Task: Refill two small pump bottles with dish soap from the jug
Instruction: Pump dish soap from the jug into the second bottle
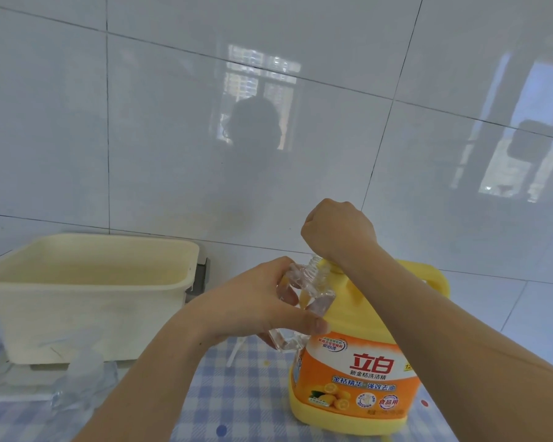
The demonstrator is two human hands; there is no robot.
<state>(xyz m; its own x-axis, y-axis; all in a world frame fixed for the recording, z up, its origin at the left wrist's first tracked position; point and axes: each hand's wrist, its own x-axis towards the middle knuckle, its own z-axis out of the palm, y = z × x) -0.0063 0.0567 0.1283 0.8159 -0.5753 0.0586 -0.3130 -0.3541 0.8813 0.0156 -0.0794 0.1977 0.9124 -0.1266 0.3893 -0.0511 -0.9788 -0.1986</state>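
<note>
One clear pump bottle (304, 295), uncapped, gripped by the left hand (253, 307) fingers. Its long axis is tilted, the neck up-right, just beside the top of the dish soap jug (355, 378) on the table (237, 393). The right hand (336, 231) is fisted directly above the jug's top — cannot tell what it holds.

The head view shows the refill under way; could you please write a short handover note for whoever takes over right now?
Left hand: grips a clear small bottle, pump off, open neck tilted toward the jug's top.
Right hand: fisted above the jug's top; what it holds is hidden.
Yellow jug: upright on the checked cloth.
What looks like a second clear bottle sits lower left, by the cream tub.
Done: held bottle opened.
Left: no soap plainly visible in either bottle; fill both, refit the pumps.
</note>
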